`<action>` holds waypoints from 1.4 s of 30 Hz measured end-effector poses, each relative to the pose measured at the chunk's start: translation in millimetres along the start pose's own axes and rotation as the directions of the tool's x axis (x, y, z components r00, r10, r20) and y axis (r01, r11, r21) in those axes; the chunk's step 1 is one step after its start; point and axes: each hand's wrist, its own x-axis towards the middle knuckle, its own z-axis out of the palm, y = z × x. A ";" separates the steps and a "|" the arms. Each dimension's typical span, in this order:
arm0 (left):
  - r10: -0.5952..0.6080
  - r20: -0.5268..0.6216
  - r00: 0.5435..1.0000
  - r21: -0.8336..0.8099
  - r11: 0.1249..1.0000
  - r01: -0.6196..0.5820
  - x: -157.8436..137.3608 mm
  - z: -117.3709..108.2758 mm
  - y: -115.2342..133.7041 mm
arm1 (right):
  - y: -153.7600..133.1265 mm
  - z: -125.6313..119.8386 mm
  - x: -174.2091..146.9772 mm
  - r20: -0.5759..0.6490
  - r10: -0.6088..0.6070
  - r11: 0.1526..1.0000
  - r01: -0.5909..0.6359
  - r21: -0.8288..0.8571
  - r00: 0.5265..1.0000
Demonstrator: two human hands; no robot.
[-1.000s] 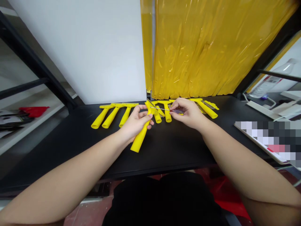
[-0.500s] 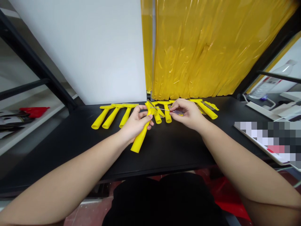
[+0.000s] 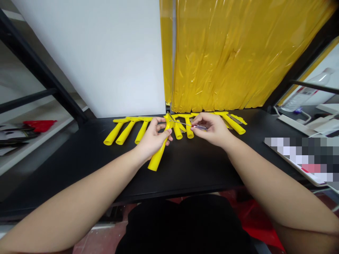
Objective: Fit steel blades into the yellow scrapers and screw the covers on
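Note:
My left hand is wrapped round the handle of a yellow scraper, which it holds tilted above the table, head up and hollow handle end toward me. A thin metal blade edge shows at its head. Between the fingertips of my right hand is a screwdriver with a clear, dark-tinted handle. Its thin shaft points left, and the tip meets the scraper's head near a small screw spot. Behind both hands, several more yellow scrapers lie in a row, some partly hidden by my hands.
The black table backs onto a white panel and yellow plastic sheeting. Black frame bars rise on both sides. At right are a plastic bottle and a blurred-out tray; a red item lies on the left shelf.
The fingers of my right hand have shifted slightly on the screwdriver, so more of its handle shows. The scraper and my left hand stay nearly in place.

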 end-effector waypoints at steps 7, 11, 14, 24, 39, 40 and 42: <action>0.008 0.007 1.000 0.021 1.000 -0.008 -0.9 0.7 -0.1 | -2.0 3.3 0.4 -0.022 0.052 0.998 -0.052 0.031 0.998; -0.002 0.000 1.000 0.006 1.000 0.002 -0.7 0.4 0.0 | -0.8 2.9 0.9 -0.042 0.081 0.996 -0.078 0.048 0.996; -0.014 0.007 1.000 -0.009 1.000 0.014 -0.3 -0.1 -0.2 | -0.8 2.7 0.6 -0.042 0.075 0.995 -0.072 0.068 0.996; -0.022 0.005 1.000 -0.015 1.000 0.022 -1.1 0.8 0.6 | -0.8 3.1 0.4 0.000 0.068 0.995 -0.068 0.069 0.998; -0.020 0.010 1.000 -0.019 1.000 0.020 -1.2 0.8 1.7 | 1.2 0.3 1.0 -0.008 0.040 0.999 -0.040 0.010 0.999; -0.017 0.008 1.000 -0.016 1.000 0.017 -1.2 1.0 1.8 | 1.3 0.3 1.2 -0.012 0.037 0.999 -0.037 0.007 0.999; -0.016 0.005 1.000 -0.010 1.000 0.016 -1.3 1.5 2.1 | 1.2 0.4 1.4 -0.022 0.031 1.000 -0.030 0.007 0.999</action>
